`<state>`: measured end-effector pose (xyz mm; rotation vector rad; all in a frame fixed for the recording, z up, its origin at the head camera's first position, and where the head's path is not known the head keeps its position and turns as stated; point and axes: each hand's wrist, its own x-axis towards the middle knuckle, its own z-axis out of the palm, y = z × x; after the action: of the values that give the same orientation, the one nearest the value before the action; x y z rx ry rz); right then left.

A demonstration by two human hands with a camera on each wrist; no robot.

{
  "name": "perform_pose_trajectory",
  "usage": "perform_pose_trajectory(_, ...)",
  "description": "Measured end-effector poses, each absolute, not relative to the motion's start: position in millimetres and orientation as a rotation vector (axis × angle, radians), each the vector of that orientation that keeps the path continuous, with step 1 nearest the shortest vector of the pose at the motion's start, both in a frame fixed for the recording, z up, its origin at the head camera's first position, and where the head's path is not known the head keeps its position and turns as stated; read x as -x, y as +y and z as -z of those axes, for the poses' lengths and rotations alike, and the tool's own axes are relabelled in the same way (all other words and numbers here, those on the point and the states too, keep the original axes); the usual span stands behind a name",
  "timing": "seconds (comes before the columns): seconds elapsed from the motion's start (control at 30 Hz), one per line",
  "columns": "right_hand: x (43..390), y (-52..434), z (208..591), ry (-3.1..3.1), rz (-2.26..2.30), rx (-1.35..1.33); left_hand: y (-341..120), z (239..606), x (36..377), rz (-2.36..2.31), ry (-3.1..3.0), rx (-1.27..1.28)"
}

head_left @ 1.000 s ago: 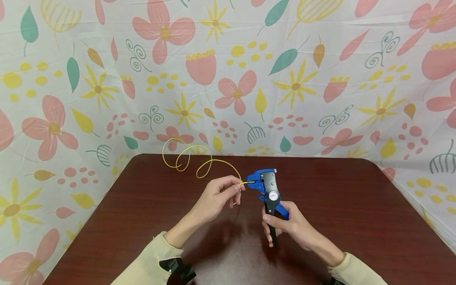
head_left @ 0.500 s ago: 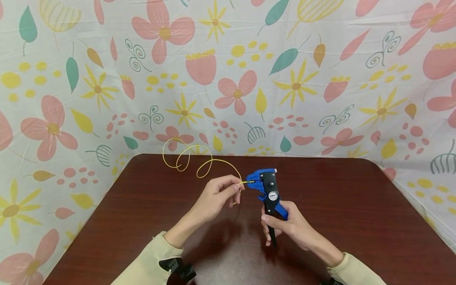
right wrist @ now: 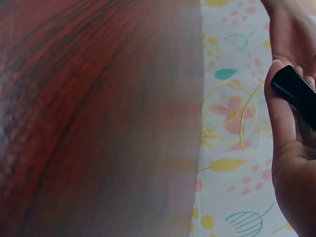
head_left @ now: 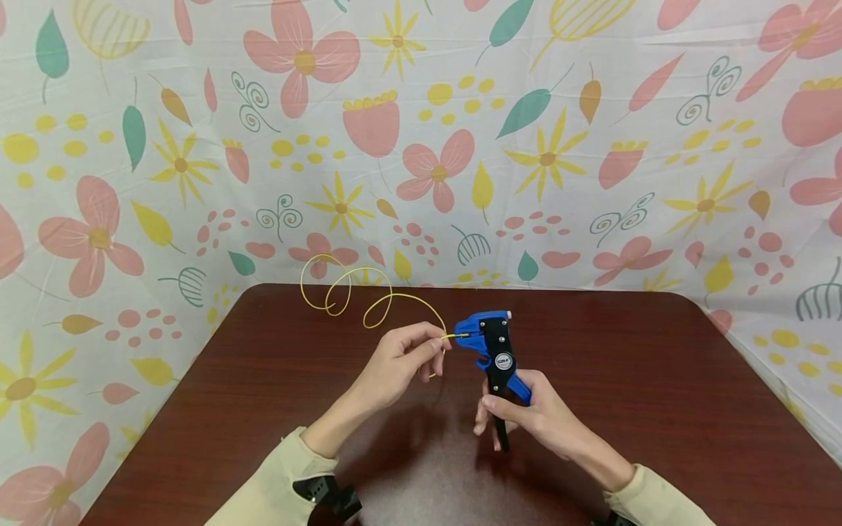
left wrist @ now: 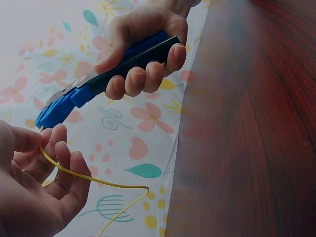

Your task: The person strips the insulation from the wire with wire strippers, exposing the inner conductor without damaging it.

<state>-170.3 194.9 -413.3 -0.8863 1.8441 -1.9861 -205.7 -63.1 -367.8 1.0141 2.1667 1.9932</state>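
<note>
My left hand point(head_left: 401, 361) pinches a thin yellow wire point(head_left: 368, 299) near its end, above the dark red table point(head_left: 658, 394). The wire's tip sits in the jaws of a blue and black wire stripper point(head_left: 492, 347). My right hand point(head_left: 526, 416) grips the stripper's handles, fingers curled round them. The wire loops back in several coils toward the table's far left edge. In the left wrist view the left hand point(left wrist: 34, 187) holds the wire point(left wrist: 94, 180) and the right hand point(left wrist: 143, 44) wraps the stripper point(left wrist: 108, 79). The right wrist view shows the right hand point(right wrist: 291, 148) on a black handle point(right wrist: 294, 91) and the wire coils point(right wrist: 232, 123).
A floral cloth point(head_left: 421, 131) with pink, yellow and green flowers hangs behind the table and drapes down both sides. The table's rounded far corners lie at left and right. Both forearms wear beige sleeves point(head_left: 276, 482).
The right hand's fingers have shifted slightly on the handles, and the stripper has edged a little left. The left hand and wire hold their place.
</note>
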Motion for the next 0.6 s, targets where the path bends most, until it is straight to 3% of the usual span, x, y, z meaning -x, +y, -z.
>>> perform_pose_trajectory(0.6, 169.4, 192.8, 411.9, 1.821, 2.022, 0.876, -62.8, 366.8, 205.4, -1.995, 2.161, -1.012)
